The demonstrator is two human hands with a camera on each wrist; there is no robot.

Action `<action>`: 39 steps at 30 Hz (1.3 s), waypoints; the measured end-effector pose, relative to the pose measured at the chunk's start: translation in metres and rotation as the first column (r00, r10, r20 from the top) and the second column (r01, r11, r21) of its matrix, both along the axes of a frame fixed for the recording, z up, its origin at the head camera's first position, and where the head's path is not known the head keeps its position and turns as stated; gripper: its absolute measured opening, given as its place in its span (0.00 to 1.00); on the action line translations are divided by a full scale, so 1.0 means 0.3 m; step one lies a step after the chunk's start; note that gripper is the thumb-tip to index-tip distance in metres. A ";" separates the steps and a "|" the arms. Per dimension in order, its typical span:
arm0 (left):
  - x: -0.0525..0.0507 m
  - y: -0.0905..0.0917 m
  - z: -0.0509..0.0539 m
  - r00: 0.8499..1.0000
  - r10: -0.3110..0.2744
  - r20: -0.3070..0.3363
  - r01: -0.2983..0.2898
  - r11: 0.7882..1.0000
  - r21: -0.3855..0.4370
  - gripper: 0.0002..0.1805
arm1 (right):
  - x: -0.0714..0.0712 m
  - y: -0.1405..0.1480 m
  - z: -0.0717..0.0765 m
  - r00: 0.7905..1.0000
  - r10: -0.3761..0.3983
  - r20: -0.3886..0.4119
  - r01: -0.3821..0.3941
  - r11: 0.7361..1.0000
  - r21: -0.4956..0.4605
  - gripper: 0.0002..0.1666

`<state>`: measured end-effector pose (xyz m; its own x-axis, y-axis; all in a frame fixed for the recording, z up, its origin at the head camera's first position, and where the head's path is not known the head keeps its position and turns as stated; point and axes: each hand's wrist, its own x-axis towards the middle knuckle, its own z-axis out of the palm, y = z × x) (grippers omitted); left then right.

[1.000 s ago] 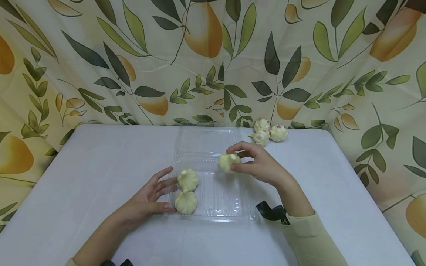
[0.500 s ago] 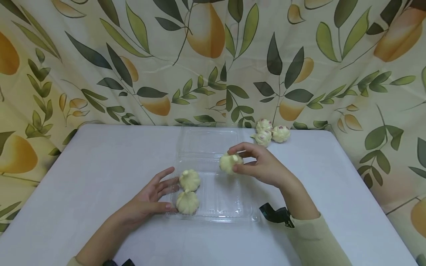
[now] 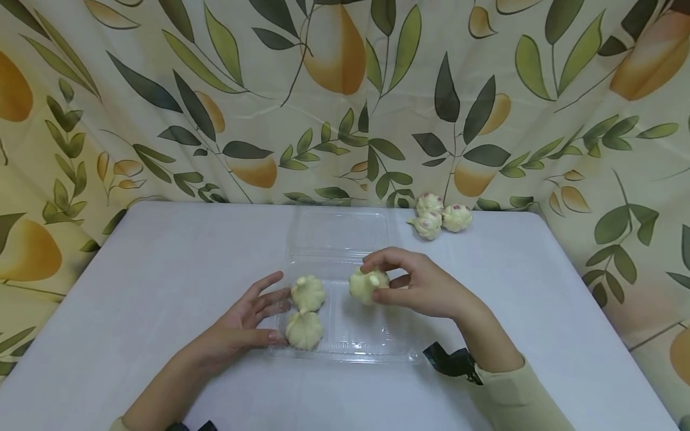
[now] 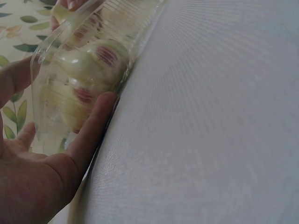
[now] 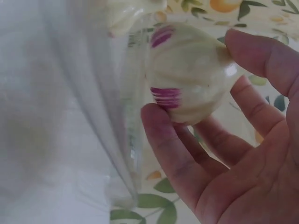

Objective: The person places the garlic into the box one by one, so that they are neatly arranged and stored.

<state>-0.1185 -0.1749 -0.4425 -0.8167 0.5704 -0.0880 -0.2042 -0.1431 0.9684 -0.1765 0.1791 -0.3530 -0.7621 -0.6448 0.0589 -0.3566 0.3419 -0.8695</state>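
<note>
At the centre-right of the head view, the right hand [image 3: 417, 286] is pinching a garlic bulb [image 3: 362, 288] between thumb and curled fingertips. The bulb is sitting right of the frame's middle, over the right half of the clear container [image 3: 345, 359]; whether it is touching the floor there, I cannot tell. Judging by its glossy, painted-looking skin, it is probably going to be handling as light, fairly firm and a little slippery, so spreading the grip across its widest part, clear of the stem, should be safest.

Left of centre, the left hand [image 3: 242, 323] is spreading its fingers apart, gripping nothing, with its thumb resting against the container's left side. That thin plastic is likely flexing under pressure. Inside, two bulbs [image 3: 305, 311] are lying along the left wall. Farther up, the lid [image 3: 338, 230] is lying folded back, and three purple-marked bulbs [image 3: 427, 224] are clustering on the white tabletop [image 3: 496, 263].
</note>
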 end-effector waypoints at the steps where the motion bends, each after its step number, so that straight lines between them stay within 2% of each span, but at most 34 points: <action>1: 0.000 0.000 0.000 1.000 -0.001 -0.003 0.001 1.000 0.000 0.54 | 0.000 0.006 0.004 1.000 0.006 -0.006 -0.006 1.000 0.003 0.20; 7: -0.003 -0.007 0.001 1.000 -0.005 -0.024 0.006 1.000 0.017 0.54 | -0.004 0.030 0.022 0.998 0.053 -0.033 -0.053 0.999 0.002 0.21; 15: -0.008 -0.015 0.002 1.000 0.002 -0.010 -0.001 1.000 0.013 0.54 | -0.024 0.025 0.014 0.989 0.148 -0.010 -0.148 0.988 0.033 0.22; 21: -0.006 -0.011 0.011 1.000 0.000 -0.006 0.000 1.000 0.019 0.54 | -0.032 0.032 0.009 0.991 0.133 0.009 -0.133 0.988 0.074 0.23; 25: -0.006 -0.002 0.005 1.000 -0.005 -0.011 0.005 1.000 0.029 0.53 | -0.019 0.033 0.007 0.993 0.117 0.018 -0.118 0.992 0.038 0.23; 28: -0.007 0.006 0.002 1.000 -0.003 -0.005 0.003 1.000 0.022 0.54 | -0.002 0.024 -0.005 0.990 0.141 0.032 -0.142 0.990 0.019 0.23; 34: -0.003 0.005 0.003 1.000 0.009 0.003 -0.009 1.000 0.013 0.54 | 0.028 -0.019 -0.033 0.980 0.194 0.046 -0.196 0.980 0.045 0.20; 39: 0.000 -0.001 0.000 1.000 0.005 -0.001 -0.005 1.000 0.008 0.54 | 0.053 -0.060 -0.059 0.977 0.211 0.018 -0.212 0.975 0.072 0.19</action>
